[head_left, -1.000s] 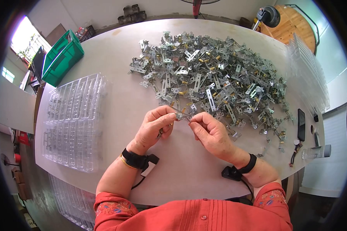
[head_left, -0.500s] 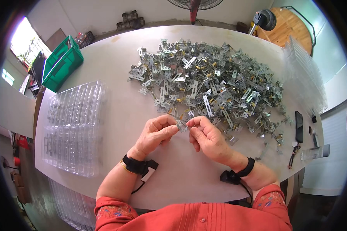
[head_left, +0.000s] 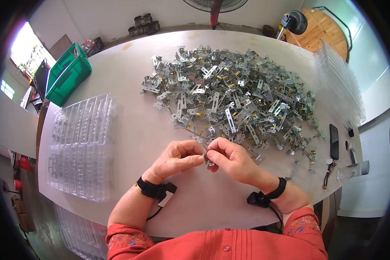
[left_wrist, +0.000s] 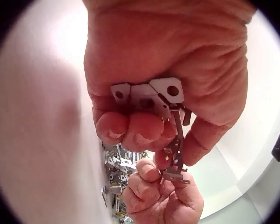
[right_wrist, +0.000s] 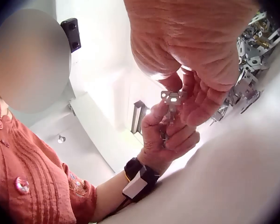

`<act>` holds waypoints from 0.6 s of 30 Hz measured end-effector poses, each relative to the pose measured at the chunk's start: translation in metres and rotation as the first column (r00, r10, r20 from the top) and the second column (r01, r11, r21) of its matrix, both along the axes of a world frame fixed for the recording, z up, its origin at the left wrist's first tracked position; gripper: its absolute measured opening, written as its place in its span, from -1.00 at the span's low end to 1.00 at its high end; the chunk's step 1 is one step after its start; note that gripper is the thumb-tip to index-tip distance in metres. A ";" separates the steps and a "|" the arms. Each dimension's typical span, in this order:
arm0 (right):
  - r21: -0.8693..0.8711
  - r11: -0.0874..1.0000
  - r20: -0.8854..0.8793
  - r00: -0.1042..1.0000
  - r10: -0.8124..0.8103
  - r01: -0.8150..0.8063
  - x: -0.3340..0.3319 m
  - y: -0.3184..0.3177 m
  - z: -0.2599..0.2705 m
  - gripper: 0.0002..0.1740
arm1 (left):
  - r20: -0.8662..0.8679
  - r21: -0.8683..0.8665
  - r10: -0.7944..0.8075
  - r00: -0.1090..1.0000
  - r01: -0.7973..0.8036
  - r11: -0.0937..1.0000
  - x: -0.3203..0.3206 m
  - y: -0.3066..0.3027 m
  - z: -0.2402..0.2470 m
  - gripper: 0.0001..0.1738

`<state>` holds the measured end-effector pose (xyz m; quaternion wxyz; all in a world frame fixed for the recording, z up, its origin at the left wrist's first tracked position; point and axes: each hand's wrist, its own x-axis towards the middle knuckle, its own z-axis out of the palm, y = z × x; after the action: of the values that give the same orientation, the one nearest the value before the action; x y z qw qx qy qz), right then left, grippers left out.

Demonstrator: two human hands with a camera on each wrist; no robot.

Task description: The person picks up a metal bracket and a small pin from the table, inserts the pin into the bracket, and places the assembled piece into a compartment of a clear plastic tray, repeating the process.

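Observation:
My left hand holds a silver metal bracket with punched holes against its palm, under curled fingers. From that bracket a narrow metal strip runs along to my left thumb and forefinger. At the strip's far end, the fingertips of my right hand pinch a small holed metal end piece. Both hands meet fingertip to fingertip above the table, just in front of a big pile of metal brackets. In the head view my fingers hide most of the held part.
Clear plastic trays lie on the left, and a stack of clear trays stands at the far right. A phone, a bottle and a watch lie near the right edge. A green crate is at the back left.
Both hands have drawn back towards my body, away from the pile, and closer together. My right fingertips have come up against the left ones. The head view has shifted slightly.

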<state>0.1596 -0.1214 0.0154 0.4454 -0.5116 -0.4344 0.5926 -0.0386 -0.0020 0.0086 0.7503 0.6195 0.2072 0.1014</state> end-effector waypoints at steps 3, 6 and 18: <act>0.091 0.995 0.173 0.984 -0.051 0.036 -0.001 -0.002 -0.003 -0.86 | -0.001 -0.021 -0.048 0.999 0.048 0.999 0.002 -0.003 0.004 -0.75; 0.285 0.945 0.103 0.975 -0.199 0.163 -0.005 0.000 -0.012 -0.91 | 0.020 -0.060 -0.006 1.000 0.007 0.998 0.003 -0.002 0.001 -0.75; 0.632 0.766 0.443 0.865 -0.235 -0.115 -0.005 0.002 0.000 -0.88 | 0.079 -0.323 0.184 0.980 -0.149 0.935 0.005 0.003 -0.006 -0.77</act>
<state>0.1545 -0.1190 0.0154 0.4843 -0.4781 -0.6919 0.2412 -0.0337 0.0008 0.0025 0.8383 0.4656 0.2318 0.1634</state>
